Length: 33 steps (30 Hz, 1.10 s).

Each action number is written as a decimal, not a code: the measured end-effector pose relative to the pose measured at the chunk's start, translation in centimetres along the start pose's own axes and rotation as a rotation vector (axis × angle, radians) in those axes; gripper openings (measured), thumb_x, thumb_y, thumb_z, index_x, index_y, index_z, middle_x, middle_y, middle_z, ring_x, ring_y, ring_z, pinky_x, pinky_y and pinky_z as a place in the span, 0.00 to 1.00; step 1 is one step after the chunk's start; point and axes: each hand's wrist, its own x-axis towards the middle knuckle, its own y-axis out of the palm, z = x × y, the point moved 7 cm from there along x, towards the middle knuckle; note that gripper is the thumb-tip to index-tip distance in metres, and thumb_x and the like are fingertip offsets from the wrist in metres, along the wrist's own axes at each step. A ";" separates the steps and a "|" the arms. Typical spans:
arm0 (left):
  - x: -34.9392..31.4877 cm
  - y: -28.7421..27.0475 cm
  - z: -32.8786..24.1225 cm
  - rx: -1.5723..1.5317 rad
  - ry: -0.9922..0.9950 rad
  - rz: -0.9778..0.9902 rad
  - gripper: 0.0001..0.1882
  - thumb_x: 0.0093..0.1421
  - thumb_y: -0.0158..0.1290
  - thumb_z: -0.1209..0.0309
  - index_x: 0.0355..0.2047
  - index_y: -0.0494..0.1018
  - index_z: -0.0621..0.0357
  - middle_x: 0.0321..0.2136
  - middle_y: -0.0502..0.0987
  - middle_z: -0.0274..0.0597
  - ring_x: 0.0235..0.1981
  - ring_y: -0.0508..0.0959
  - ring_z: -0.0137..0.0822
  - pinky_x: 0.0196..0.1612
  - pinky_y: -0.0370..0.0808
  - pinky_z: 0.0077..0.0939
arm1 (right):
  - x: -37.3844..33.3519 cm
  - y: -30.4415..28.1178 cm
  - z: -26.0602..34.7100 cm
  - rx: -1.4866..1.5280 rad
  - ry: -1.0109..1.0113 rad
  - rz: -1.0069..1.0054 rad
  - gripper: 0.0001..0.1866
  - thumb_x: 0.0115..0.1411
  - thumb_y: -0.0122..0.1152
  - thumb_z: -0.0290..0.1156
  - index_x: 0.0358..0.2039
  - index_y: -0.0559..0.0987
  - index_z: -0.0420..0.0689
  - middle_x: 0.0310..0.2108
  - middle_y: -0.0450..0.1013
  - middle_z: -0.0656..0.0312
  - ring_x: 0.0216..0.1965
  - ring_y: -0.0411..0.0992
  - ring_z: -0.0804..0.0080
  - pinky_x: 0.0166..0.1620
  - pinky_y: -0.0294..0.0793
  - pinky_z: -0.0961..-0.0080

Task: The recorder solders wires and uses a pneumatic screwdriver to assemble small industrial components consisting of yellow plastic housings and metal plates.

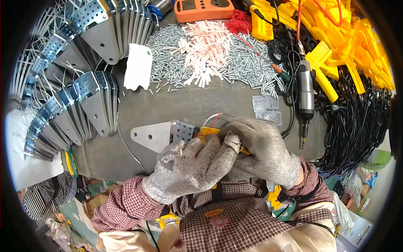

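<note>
Both hands wear grey knitted gloves and meet at the middle of the table's near side. A yellow plastic part [209, 131] shows between them, mostly covered by the fingers. My left hand [187, 168] has its fingers curled on its near side. From the right, my right hand [264, 145] is closed on the same part, somewhat blurred. Thin red and white wires [213, 117] loop up from it. Touching or close beside my left fingers lies a flat metal bracket [152, 136] with a tapered plate and a perforated end. Whether bracket and yellow part are joined is hidden.
Stacked metal brackets [94, 101] with white wires fill the left. Behind the hands lie heaps of screws [254, 69] and pale pink sleeves [205, 46], with an orange meter [203, 9] beyond. At right are an electric screwdriver [305, 94], yellow plastic parts [336, 46] and black cables [352, 126].
</note>
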 end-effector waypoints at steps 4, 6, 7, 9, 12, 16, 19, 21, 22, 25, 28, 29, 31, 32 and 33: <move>0.3 0.7 2.5 -0.389 -0.334 0.053 0.21 0.53 0.59 0.81 0.49 0.77 0.60 0.39 0.81 0.43 0.30 0.81 0.45 0.34 0.80 0.37 | 0.7 1.1 -1.5 0.039 0.151 0.162 0.18 0.56 0.63 0.31 0.47 0.77 0.42 0.36 0.77 0.51 0.40 0.78 0.50 0.38 0.78 0.59; 0.3 0.6 3.3 -0.542 -0.452 0.037 0.16 0.57 0.56 0.81 0.46 0.74 0.61 0.47 0.76 0.51 0.39 0.80 0.44 0.41 0.80 0.34 | 0.9 0.3 -0.6 -0.078 0.024 0.106 0.18 0.56 0.65 0.35 0.46 0.77 0.43 0.36 0.77 0.54 0.37 0.79 0.53 0.36 0.79 0.60; 0.2 0.8 3.8 -0.574 -0.467 0.058 0.15 0.57 0.56 0.81 0.45 0.74 0.60 0.49 0.74 0.52 0.42 0.80 0.44 0.43 0.79 0.33 | 0.7 0.1 -0.1 -0.147 -0.029 0.048 0.18 0.56 0.66 0.36 0.46 0.77 0.43 0.36 0.77 0.54 0.36 0.79 0.53 0.35 0.79 0.60; 0.0 1.1 4.5 -0.642 -0.497 0.078 0.13 0.58 0.56 0.81 0.45 0.73 0.60 0.50 0.72 0.53 0.45 0.79 0.44 0.45 0.78 0.34 | 0.5 -0.1 0.3 -0.204 -0.108 0.013 0.18 0.56 0.67 0.35 0.46 0.77 0.43 0.35 0.76 0.55 0.35 0.79 0.54 0.35 0.79 0.61; 0.1 1.4 4.6 -0.688 -0.505 0.074 0.15 0.56 0.56 0.80 0.45 0.74 0.57 0.45 0.75 0.50 0.41 0.80 0.45 0.42 0.79 0.35 | 0.2 -0.5 0.5 -0.196 -0.164 0.065 0.17 0.57 0.67 0.32 0.46 0.77 0.43 0.34 0.76 0.54 0.36 0.79 0.55 0.38 0.80 0.65; 0.6 1.8 2.9 -0.352 -0.313 0.172 0.19 0.53 0.57 0.79 0.46 0.77 0.54 0.33 0.79 0.43 0.31 0.81 0.46 0.35 0.78 0.37 | 0.4 0.8 -3.2 0.379 0.128 0.103 0.14 0.60 0.65 0.28 0.46 0.79 0.41 0.30 0.77 0.59 0.33 0.78 0.69 0.38 0.77 0.72; 0.2 1.4 1.9 -0.239 -0.109 0.043 0.21 0.51 0.60 0.77 0.47 0.78 0.52 0.33 0.81 0.40 0.27 0.80 0.44 0.29 0.77 0.37 | 0.6 1.1 -3.7 0.535 0.299 0.310 0.15 0.63 0.65 0.29 0.49 0.78 0.40 0.32 0.77 0.67 0.35 0.71 0.83 0.39 0.74 0.78; -0.1 2.4 2.9 -0.393 -0.278 0.166 0.21 0.52 0.60 0.76 0.48 0.79 0.51 0.33 0.81 0.39 0.27 0.80 0.43 0.30 0.77 0.37 | -0.1 1.2 -3.5 0.594 0.294 0.191 0.15 0.63 0.64 0.29 0.50 0.78 0.40 0.31 0.77 0.67 0.34 0.71 0.82 0.38 0.73 0.78; -0.1 2.3 2.8 -0.386 -0.263 0.162 0.21 0.52 0.60 0.76 0.49 0.79 0.51 0.33 0.81 0.39 0.27 0.80 0.42 0.30 0.77 0.37 | -0.4 1.2 -3.5 0.621 0.293 0.129 0.15 0.63 0.64 0.29 0.50 0.78 0.40 0.31 0.77 0.67 0.34 0.70 0.82 0.37 0.72 0.78; -0.4 1.1 1.7 -0.176 -0.046 0.019 0.22 0.53 0.60 0.75 0.50 0.78 0.52 0.31 0.80 0.39 0.27 0.79 0.41 0.31 0.77 0.35 | 0.1 2.4 -4.3 0.608 0.243 0.164 0.16 0.63 0.64 0.30 0.50 0.78 0.40 0.30 0.76 0.64 0.32 0.71 0.80 0.36 0.72 0.76; -0.1 0.8 2.2 -0.213 -0.175 0.069 0.22 0.52 0.60 0.75 0.50 0.79 0.51 0.29 0.80 0.39 0.29 0.80 0.40 0.33 0.77 0.32 | -0.6 2.1 -4.5 0.438 0.278 0.131 0.16 0.62 0.63 0.29 0.50 0.78 0.40 0.30 0.76 0.57 0.33 0.74 0.76 0.38 0.74 0.75; -0.1 0.5 2.5 -0.299 -0.236 0.038 0.22 0.51 0.60 0.76 0.48 0.78 0.50 0.33 0.79 0.40 0.35 0.80 0.43 0.38 0.77 0.35 | -0.3 1.1 -3.4 0.295 0.290 0.143 0.17 0.60 0.64 0.31 0.49 0.78 0.41 0.29 0.75 0.53 0.33 0.76 0.66 0.40 0.76 0.70; -1.0 -2.9 3.5 -0.211 -0.215 0.044 0.23 0.48 0.59 0.76 0.47 0.78 0.48 0.42 0.77 0.41 0.46 0.77 0.45 0.48 0.74 0.41 | -0.7 0.7 -3.1 0.213 0.095 0.041 0.17 0.60 0.66 0.32 0.49 0.79 0.41 0.31 0.75 0.52 0.35 0.77 0.61 0.41 0.76 0.67; -2.5 -4.4 3.8 0.041 -0.249 0.284 0.23 0.47 0.59 0.74 0.47 0.76 0.49 0.48 0.74 0.41 0.53 0.73 0.46 0.56 0.69 0.46 | -0.9 0.3 -3.0 0.167 -0.001 -0.016 0.18 0.60 0.66 0.33 0.49 0.79 0.41 0.32 0.75 0.52 0.36 0.77 0.58 0.41 0.77 0.65; -5.3 -4.1 5.1 0.287 -0.202 0.462 0.22 0.49 0.56 0.72 0.47 0.75 0.51 0.49 0.73 0.43 0.56 0.71 0.44 0.60 0.66 0.47 | -1.0 0.1 -2.3 0.115 -0.046 0.007 0.20 0.58 0.68 0.36 0.49 0.78 0.40 0.36 0.76 0.50 0.40 0.77 0.52 0.43 0.77 0.61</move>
